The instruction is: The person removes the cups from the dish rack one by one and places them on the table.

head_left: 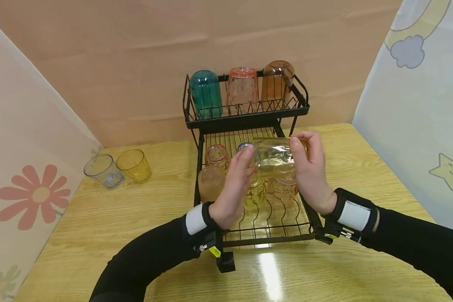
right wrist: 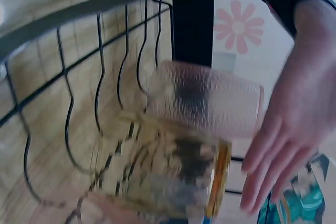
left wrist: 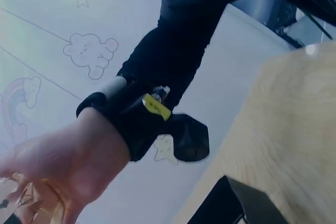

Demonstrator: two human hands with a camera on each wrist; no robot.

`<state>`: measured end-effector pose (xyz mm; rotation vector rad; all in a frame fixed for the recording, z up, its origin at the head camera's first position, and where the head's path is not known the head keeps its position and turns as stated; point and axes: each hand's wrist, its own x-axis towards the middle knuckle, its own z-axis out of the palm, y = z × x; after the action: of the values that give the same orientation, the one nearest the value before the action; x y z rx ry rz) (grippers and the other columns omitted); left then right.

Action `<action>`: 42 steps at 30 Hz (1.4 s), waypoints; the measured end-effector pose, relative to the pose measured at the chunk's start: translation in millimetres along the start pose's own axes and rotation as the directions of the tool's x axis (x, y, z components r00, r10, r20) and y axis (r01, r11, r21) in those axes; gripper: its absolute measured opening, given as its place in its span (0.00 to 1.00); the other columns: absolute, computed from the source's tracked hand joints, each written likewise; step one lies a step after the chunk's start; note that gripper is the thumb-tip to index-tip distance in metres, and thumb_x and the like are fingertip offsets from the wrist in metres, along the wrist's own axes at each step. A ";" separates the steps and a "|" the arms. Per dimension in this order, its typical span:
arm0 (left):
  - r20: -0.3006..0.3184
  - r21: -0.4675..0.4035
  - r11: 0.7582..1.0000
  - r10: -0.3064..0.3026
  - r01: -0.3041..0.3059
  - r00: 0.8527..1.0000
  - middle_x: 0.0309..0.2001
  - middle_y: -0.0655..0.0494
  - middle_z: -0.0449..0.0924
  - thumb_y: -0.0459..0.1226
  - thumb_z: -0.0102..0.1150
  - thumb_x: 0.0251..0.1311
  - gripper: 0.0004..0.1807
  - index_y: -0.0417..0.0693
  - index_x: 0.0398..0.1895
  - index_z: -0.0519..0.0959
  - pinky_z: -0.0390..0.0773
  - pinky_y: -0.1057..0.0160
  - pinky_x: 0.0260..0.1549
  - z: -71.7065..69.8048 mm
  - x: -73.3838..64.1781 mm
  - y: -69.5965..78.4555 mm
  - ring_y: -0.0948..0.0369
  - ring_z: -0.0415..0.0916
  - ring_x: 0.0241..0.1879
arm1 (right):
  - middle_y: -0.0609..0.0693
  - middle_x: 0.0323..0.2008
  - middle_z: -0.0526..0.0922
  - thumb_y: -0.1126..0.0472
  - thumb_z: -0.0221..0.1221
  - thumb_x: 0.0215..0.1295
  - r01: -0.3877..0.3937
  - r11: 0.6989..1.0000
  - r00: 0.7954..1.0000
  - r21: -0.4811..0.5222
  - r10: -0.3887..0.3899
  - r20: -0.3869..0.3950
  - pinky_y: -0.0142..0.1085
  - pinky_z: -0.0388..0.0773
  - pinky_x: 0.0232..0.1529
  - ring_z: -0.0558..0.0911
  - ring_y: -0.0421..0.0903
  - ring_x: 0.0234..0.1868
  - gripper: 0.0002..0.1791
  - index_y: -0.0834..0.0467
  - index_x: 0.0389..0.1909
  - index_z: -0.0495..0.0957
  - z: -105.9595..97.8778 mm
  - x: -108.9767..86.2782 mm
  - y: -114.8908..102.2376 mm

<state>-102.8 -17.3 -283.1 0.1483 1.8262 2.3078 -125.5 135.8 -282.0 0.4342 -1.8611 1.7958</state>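
My right hand grips a pale yellow drinking glass, its thumb on the near side. The glass lies sideways in the air above the dish rack. At the glass's left end is my left hand, fingers straight; whether they touch the glass I cannot tell. The left wrist view catches the right hand with part of the glass at the lower left. In the right wrist view, the left hand extends its fingers above a frosted pink glass and an upside-down yellow glass.
Upside-down teal, pink and brown glasses stand on the upper tier. Several more glasses fill the lower tier, including a red-tinted one. A clear bluish glass and a yellow glass stand on the table at left.
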 end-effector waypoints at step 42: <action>-0.034 0.248 0.967 0.068 -0.058 0.997 0.61 0.50 0.62 0.48 0.47 0.59 0.32 0.40 0.63 0.61 0.61 0.51 0.53 -118.7 -23.6 28.1 0.56 0.60 0.59 | 0.52 0.60 0.65 0.44 0.54 0.60 0.780 0.601 0.373 -0.173 -0.224 0.901 0.42 0.71 0.45 0.68 0.45 0.56 0.34 0.53 0.64 0.59 -9.3 -0.3 -20.3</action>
<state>-105.8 -141.5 -282.5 0.1980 2.1555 2.1295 -112.6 143.5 -265.4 1.6375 -2.2845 0.4131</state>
